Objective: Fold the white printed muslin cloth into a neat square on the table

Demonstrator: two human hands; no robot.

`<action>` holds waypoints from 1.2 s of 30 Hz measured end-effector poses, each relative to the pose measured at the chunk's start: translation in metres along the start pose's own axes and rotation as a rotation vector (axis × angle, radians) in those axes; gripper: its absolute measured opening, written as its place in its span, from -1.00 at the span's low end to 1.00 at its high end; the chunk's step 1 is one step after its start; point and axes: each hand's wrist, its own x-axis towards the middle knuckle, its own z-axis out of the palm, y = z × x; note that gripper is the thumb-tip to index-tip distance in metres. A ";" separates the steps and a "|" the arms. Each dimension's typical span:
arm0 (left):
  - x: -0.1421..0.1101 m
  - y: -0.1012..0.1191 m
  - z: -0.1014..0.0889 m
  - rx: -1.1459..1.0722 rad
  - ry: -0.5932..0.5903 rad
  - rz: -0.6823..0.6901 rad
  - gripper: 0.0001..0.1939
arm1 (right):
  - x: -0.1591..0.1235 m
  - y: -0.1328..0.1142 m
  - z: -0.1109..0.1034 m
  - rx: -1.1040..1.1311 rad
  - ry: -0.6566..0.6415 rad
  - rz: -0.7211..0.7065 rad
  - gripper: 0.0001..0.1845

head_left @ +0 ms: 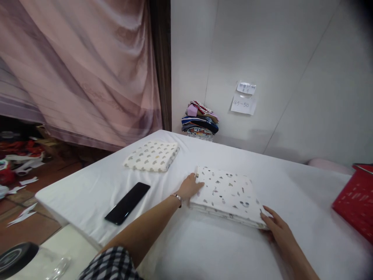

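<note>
A folded white cloth (pixel 224 194) with small grey and brown motifs lies on the white-covered table. At its left edge is my left hand (pixel 189 187), the thumb over the top and the fingers closed along the side. My right hand (pixel 276 225) pinches the near right corner, thumb above and fingers partly hidden beneath the layers. Farther back on the left rests a second folded cloth (pixel 153 156), cream with grey cloud-like shapes. Between it and my left forearm lies a black phone (pixel 127 203).
A stack of folded fabrics (pixel 200 120) stands by the wall beyond the table (pixel 204 249). At the right edge is a red bag or box (pixel 355 200). A clear jar with a black lid (pixel 19 256) is at the lower left. A pink curtain (pixel 87 70) hangs behind.
</note>
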 end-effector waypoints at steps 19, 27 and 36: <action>-0.054 -0.008 -0.007 -0.352 -0.123 -0.173 -0.19 | -0.002 -0.005 0.004 0.225 -0.052 0.124 -0.17; -0.092 -0.001 -0.010 -0.945 -0.224 -0.210 -0.30 | -0.021 -0.014 -0.002 0.402 -0.089 0.016 -0.37; -0.042 0.054 -0.070 -1.311 -0.266 0.000 -0.67 | 0.015 -0.104 -0.015 0.480 -0.129 -0.106 -0.61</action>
